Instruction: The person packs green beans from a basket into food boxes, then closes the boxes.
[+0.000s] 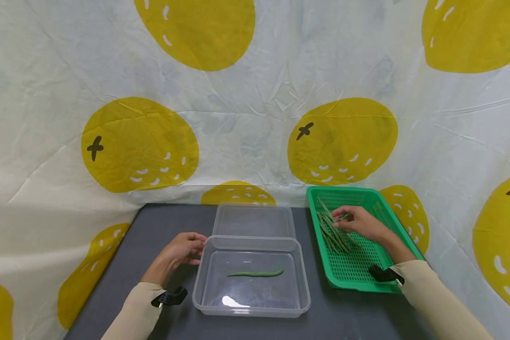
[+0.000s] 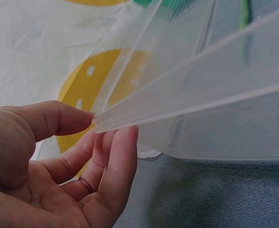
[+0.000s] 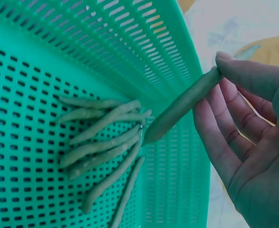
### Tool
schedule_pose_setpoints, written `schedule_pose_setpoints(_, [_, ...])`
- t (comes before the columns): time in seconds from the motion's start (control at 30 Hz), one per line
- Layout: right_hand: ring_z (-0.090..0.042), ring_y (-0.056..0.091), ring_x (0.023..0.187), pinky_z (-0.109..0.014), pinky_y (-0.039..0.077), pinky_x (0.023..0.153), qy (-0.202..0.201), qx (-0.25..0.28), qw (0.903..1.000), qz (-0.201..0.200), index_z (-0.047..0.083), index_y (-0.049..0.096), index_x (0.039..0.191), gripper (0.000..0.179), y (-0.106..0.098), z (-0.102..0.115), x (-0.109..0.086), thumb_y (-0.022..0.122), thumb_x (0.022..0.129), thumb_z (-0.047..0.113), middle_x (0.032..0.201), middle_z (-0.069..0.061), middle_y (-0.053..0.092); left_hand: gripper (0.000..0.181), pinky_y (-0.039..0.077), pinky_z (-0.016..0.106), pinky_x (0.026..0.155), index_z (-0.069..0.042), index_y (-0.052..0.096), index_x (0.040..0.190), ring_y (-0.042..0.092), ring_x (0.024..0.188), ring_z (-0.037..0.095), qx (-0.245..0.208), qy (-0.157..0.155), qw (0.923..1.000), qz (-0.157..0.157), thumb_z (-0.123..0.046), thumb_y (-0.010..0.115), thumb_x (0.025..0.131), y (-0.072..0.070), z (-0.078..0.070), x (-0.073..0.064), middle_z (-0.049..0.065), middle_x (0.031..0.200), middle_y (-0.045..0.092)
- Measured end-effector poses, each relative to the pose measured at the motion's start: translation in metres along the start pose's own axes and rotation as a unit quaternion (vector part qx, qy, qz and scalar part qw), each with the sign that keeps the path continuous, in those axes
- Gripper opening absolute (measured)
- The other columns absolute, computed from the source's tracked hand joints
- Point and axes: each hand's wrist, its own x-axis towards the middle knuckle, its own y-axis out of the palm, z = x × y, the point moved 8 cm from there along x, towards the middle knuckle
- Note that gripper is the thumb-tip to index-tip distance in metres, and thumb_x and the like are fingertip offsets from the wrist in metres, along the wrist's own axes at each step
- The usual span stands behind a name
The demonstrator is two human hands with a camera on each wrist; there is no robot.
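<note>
My left hand (image 1: 182,251) pinches the back left corner of a clear plastic container (image 1: 251,311). In the left wrist view, the thumb lies above the rim (image 2: 201,102) and the fingertips sit beneath it. One green bean (image 1: 255,273) lies crosswise on the container's floor. Over at the right, my right hand (image 1: 359,224) is above a green perforated basket (image 1: 357,287). Between thumb and fingers it holds a single green bean (image 3: 182,107), slanting down toward the basket. Several more green beans (image 3: 101,149) lie in a loose bunch on the basket's floor.
A flat clear lid (image 1: 255,219) lies on the dark table (image 1: 170,222) behind the container. A white cloth (image 1: 242,141) with yellow fruit prints hangs at the back and along the sides. The basket stands right of the container, near the table's right edge.
</note>
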Motion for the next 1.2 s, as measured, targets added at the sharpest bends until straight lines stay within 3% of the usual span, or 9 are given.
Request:
schedule_pose_setpoints(0.17, [-0.025, 0.066, 0.095, -0.034, 0.059, 0.078, -0.014, 0.0, 0.9999, 0.003, -0.001, 0.058, 0.132, 0.04, 0.007, 0.012, 0.0, 0.067, 0.099, 0.021, 0.122, -0.023, 0.063, 0.026, 0.061, 0.04, 0.068, 0.005, 0.063, 0.119, 0.067, 0.083, 0.024, 0.003, 0.004, 1.0, 0.001, -0.011, 0.061, 0.099, 0.0, 0.0, -0.001, 0.021, 0.108, 0.069])
schedule_pose_setpoints(0.43, [-0.04, 0.064, 0.099, -0.033, 0.059, 0.076, -0.029, 0.001, 0.9996, 0.005, 0.005, 0.061, 0.129, 0.036, 0.018, 0.03, 0.003, 0.068, 0.098, 0.022, 0.116, -0.019, 0.066, 0.026, 0.061, 0.04, 0.068, 0.005, 0.063, 0.119, 0.067, 0.08, 0.022, -0.002, 0.003, 1.0, 0.0, -0.01, 0.061, 0.098, 0.0, 0.002, 0.001, 0.021, 0.107, 0.07])
schedule_pose_setpoints(0.67, [-0.034, 0.065, 0.098, -0.037, 0.059, 0.079, -0.051, 0.002, 0.9986, 0.011, 0.001, 0.062, 0.127, 0.035, 0.029, 0.045, 0.008, 0.069, 0.097, 0.018, 0.114, -0.018, 0.068, 0.026, 0.061, 0.041, 0.068, 0.005, 0.063, 0.119, 0.068, 0.08, 0.023, 0.0, 0.004, 1.0, 0.001, -0.01, 0.061, 0.098, 0.0, 0.003, 0.001, 0.019, 0.106, 0.07])
schedule_pose_setpoints(0.9, [-0.035, 0.065, 0.097, -0.045, 0.059, 0.08, -0.066, 0.005, 0.9977, 0.017, 0.009, 0.065, 0.123, 0.029, 0.041, 0.057, 0.012, 0.07, 0.097, 0.019, 0.112, -0.015, 0.067, 0.026, 0.061, 0.041, 0.068, 0.005, 0.064, 0.119, 0.068, 0.081, 0.023, 0.001, 0.002, 1.0, -0.002, -0.01, 0.062, 0.098, 0.0, 0.003, 0.001, 0.018, 0.106, 0.07])
schedule_pose_setpoints(1.1, [-0.03, 0.065, 0.098, -0.043, 0.058, 0.082, -0.074, 0.016, 0.9966, 0.034, 0.011, 0.066, 0.122, 0.028, 0.051, 0.065, 0.015, 0.07, 0.097, 0.02, 0.116, -0.019, 0.066, 0.026, 0.061, 0.041, 0.068, 0.005, 0.064, 0.119, 0.067, 0.081, 0.023, 0.002, 0.001, 1.0, -0.005, -0.01, 0.062, 0.097, 0.0, 0.003, 0.001, 0.019, 0.106, 0.07])
schedule_pose_setpoints(1.2, [-0.024, 0.064, 0.095, -0.037, 0.057, 0.081, -0.086, 0.007, 0.9955, 0.041, 0.013, 0.067, 0.121, 0.027, 0.056, 0.07, 0.016, 0.071, 0.096, 0.021, 0.11, -0.013, 0.068, 0.027, 0.061, 0.041, 0.068, 0.005, 0.063, 0.119, 0.067, 0.081, 0.023, 0.0, 0.0, 1.0, -0.006, -0.009, 0.062, 0.097, 0.0, 0.003, 0.001, 0.019, 0.106, 0.07])
